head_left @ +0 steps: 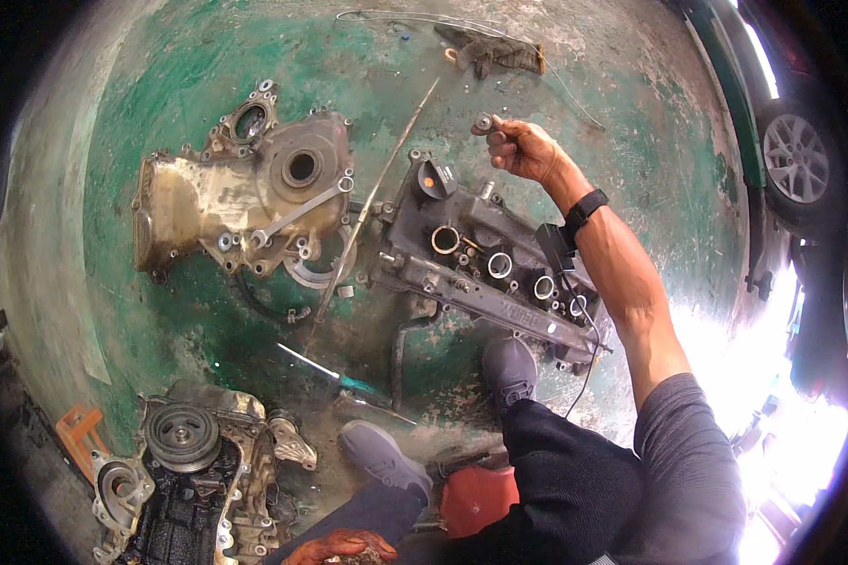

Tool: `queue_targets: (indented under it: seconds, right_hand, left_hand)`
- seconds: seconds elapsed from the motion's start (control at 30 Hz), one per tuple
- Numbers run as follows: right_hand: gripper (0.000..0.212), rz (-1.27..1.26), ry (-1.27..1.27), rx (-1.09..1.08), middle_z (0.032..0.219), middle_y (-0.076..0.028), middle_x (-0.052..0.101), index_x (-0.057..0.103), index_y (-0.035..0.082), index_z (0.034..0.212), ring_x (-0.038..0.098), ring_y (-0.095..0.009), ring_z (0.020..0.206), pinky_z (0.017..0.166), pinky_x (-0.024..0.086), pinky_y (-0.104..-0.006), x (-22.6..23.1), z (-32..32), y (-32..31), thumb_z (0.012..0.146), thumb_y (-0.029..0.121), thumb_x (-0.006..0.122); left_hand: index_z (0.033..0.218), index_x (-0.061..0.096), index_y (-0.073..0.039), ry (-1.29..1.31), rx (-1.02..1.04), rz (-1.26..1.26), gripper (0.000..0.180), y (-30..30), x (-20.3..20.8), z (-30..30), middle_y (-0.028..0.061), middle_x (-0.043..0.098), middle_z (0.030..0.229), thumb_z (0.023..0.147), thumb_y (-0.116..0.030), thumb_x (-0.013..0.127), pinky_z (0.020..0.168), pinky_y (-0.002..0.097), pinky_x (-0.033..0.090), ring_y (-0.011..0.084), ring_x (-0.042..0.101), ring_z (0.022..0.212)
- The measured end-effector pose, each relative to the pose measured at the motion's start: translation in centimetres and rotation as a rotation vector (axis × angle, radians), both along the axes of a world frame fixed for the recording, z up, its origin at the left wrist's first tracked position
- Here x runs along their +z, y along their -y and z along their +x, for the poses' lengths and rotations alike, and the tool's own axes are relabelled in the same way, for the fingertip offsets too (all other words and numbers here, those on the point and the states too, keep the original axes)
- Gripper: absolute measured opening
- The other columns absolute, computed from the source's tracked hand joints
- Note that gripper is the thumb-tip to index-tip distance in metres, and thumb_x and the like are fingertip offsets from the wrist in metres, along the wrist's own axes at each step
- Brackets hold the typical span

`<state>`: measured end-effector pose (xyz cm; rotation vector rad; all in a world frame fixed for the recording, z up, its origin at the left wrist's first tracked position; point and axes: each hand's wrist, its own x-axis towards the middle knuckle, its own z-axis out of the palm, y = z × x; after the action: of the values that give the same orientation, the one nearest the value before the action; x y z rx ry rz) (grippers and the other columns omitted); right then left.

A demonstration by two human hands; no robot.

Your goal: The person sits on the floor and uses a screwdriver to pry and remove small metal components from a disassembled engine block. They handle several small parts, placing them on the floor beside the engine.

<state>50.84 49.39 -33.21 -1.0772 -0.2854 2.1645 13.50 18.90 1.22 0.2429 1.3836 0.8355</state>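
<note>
My right hand (523, 151) is stretched out over the floor beyond the black valve cover (476, 287). Thumb and fingers pinch a small round metal piece (483, 122) that resembles a bolt head or nut; its exact kind is unclear. The valve cover bears an oil cap (432, 182) and a row of round holes with pale rings. At the lower edge, my left hand (339, 544) shows only in part, fingers curled against something dark and rough that is mostly cut off. An engine block with a pulley (182, 437) stands left of it.
A metal timing cover (184, 212) lies at the left with a combination wrench (301, 215) on it. A long thin rod (386, 179), a green-handled screwdriver (353, 384), dark gloves (490, 54) and a red object (479, 499) are on the floor. A car wheel (794, 155) stands far right.
</note>
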Motion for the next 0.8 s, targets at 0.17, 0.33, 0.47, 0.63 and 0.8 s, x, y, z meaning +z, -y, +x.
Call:
queue_targets:
  seconds: [0.17, 0.33, 0.47, 0.63, 0.8]
  right_hand:
    - [0.028, -0.033, 0.100, 0.001, 0.064, 0.005, 0.044, 0.059, 0.000, 0.101, 0.035, -0.006, 0.050, 0.052, 0.044, -0.0279, -0.4, 0.1, 0.0, 0.098, 0.026, 0.049]
    - [0.019, 0.171, 0.841, 0.222, 0.070, -0.004, 0.055, 0.062, 0.005, 0.089, 0.054, -0.018, 0.057, 0.054, 0.052, -0.0327, -0.6, -0.6, -0.2, 0.093, 0.022, 0.055]
    - [0.025, 0.312, 1.204, 0.496, 0.093, -0.006, 0.068, 0.064, 0.006, 0.109, 0.063, -0.012, 0.075, 0.064, 0.055, -0.0281, -0.7, -0.9, -0.3, 0.090, 0.020, 0.058]
    - [0.031, 0.253, 1.107, 0.245, 0.083, -0.001, 0.060, 0.065, 0.001, 0.102, 0.053, -0.009, 0.069, 0.056, 0.051, -0.0261, -0.7, -0.1, -0.9, 0.089, 0.029, 0.059]
    - [0.028, 0.260, 1.115, 0.124, 0.081, 0.001, 0.060, 0.064, 0.003, 0.103, 0.053, -0.009, 0.067, 0.063, 0.052, -0.0282, 0.5, 0.5, -0.9, 0.090, 0.027, 0.059]
  left_hand:
    - [0.111, 0.058, 0.004, -0.029, 0.007, -0.027, 0.028, -0.1, 0.2, 0.0, 0.0252, 0.061, 0.097, 0.093, -0.018, 0.057, 0.048, 0.0327, 0.054, 0.0259, 0.063, 0.063]
    - [0.110, 0.060, 0.002, 0.097, 0.087, -0.036, 0.030, -0.4, 0.8, 0.4, 0.0244, 0.063, 0.094, 0.091, -0.021, 0.060, 0.049, 0.0321, 0.052, 0.0255, 0.063, 0.061]
    - [0.109, 0.060, 0.004, 0.071, 0.014, -0.132, 0.030, -0.2, 1.4, 0.5, 0.0250, 0.063, 0.095, 0.090, -0.019, 0.061, 0.052, 0.0334, 0.052, 0.0261, 0.063, 0.062]
    - [0.109, 0.060, 0.005, 0.170, 0.066, -0.147, 0.026, 0.6, 1.1, 0.2, 0.0245, 0.063, 0.097, 0.091, -0.013, 0.058, 0.055, 0.0331, 0.053, 0.0259, 0.063, 0.065]
    - [0.109, 0.060, 0.006, 0.201, 0.029, -0.081, 0.023, 0.9, 1.4, 0.2, 0.0235, 0.063, 0.099, 0.091, -0.006, 0.053, 0.059, 0.0314, 0.054, 0.0247, 0.064, 0.070]
